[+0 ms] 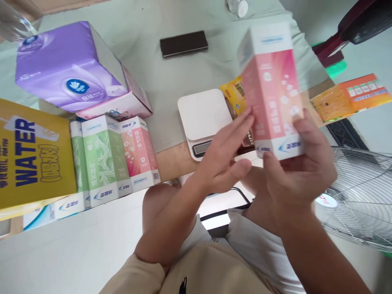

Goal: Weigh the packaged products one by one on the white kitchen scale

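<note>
My right hand [298,171] grips a pink and white box [271,87] by its lower end and holds it upright above the table edge. Beside it, my left hand [225,157] has its fingers stretched flat against the box's left side, holding nothing. Just behind the hands sits a white kitchen scale [203,118], with a yellow packet [234,96] next to it, partly hidden by the box.
A row of green and pink boxes [113,157] stands at the left, under a purple tissue pack [69,65] and beside a yellow WATER carton [32,157]. A black phone [183,43] lies farther back. An orange box [352,98] and a fan grille [358,196] are on the right.
</note>
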`<state>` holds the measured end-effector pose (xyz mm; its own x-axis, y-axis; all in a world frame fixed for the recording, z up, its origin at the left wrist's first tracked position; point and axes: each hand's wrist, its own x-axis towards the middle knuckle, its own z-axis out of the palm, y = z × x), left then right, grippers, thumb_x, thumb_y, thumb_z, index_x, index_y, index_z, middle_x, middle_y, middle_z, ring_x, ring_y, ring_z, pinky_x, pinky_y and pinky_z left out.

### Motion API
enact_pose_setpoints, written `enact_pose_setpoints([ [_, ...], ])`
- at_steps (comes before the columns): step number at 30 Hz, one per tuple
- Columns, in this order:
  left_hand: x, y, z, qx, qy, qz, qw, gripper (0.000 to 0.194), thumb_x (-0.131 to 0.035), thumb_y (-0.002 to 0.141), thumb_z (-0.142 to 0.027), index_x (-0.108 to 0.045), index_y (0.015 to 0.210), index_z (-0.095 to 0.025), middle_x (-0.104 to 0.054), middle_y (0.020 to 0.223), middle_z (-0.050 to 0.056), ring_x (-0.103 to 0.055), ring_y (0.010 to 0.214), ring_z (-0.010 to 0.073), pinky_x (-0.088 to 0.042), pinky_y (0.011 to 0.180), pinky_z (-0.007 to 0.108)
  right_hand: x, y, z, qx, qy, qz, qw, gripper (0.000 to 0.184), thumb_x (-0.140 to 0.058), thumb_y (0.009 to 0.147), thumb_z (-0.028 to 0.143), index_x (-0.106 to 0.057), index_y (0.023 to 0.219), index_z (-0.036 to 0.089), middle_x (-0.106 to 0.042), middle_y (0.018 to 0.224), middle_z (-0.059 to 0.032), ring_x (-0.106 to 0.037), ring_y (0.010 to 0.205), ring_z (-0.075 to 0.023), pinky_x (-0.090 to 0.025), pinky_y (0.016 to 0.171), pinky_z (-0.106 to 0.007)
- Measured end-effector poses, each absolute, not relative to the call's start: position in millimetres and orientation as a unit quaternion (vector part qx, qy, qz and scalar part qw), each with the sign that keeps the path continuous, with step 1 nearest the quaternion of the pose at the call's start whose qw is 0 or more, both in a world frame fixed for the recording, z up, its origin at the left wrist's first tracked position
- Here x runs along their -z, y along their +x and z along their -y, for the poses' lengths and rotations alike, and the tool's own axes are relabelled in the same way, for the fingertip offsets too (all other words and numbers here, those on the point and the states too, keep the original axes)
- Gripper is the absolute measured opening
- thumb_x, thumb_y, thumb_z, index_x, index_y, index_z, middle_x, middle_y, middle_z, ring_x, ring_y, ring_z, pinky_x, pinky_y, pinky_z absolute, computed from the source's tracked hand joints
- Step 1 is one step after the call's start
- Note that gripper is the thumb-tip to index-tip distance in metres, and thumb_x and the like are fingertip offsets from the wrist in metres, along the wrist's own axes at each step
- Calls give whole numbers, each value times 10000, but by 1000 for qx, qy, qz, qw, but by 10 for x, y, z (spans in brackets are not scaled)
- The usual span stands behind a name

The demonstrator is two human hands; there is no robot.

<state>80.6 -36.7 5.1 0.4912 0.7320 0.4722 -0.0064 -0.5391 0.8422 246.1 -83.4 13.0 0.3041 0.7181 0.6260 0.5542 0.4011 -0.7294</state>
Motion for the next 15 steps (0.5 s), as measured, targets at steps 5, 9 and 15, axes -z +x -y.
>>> enact_pose_setpoints([
  [5, 14, 1298, 515, -398, 711, -243, 526, 741, -280, 1068, -669, -271, 1690, -265, -194, 1831, 46, -157, 1718, 278, -201, 1426, 522, 194, 3056, 769, -52, -601, 522, 603, 530, -807, 839, 368, -706, 1354, 444, -623, 1566, -3, -551, 1525, -356, -552, 1187, -651],
  [9, 42, 1496, 526, -342, 647, -289, 618, 849, -276, 1052, -718, -253, 1694, -163, -130, 1838, 103, -79, 1729, 258, -167, 1434, 477, 579, 3301, 534, -75, -620, 513, 589, 600, -848, 752, 417, -705, 1327, 324, -654, 1509, -113, -628, 1436, -386, -623, 1075, -626],
  [15, 100, 1553, 440, -321, 592, -315, 668, 974, -265, 992, -844, -250, 1699, -175, -128, 1840, 94, -48, 1732, 269, -102, 1440, 480, 725, 3342, 345, -185, -637, 540, 518, 608, -816, 769, 391, -613, 1322, 240, -593, 1555, -162, -647, 1395, -326, -602, 1121, -562],
])
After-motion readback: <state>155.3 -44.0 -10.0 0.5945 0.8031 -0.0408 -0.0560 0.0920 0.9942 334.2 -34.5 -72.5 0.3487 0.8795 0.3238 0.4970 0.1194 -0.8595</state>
